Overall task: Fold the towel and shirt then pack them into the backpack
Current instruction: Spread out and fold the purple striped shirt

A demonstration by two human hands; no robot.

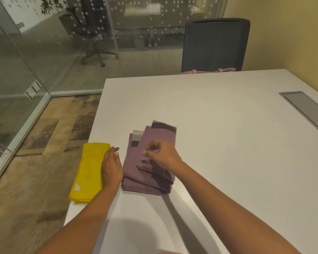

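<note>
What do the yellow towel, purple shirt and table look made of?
Yellow towel: soft matte cloth, maybe cotton; limp stacked layers. Purple shirt: thin matte fabric, likely knit; soft creased folds. Table: smooth white laminate, probably; faint sheen, sharp edge.

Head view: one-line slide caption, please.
Left hand and right hand at a folded purple shirt, folded yellow towel beside it on a white table.

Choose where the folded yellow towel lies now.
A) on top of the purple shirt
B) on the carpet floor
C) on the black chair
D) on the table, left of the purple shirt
D: the yellow towel lies flat at the left edge of the white table, beside the folded purple shirt, with the left hand between them.
</note>
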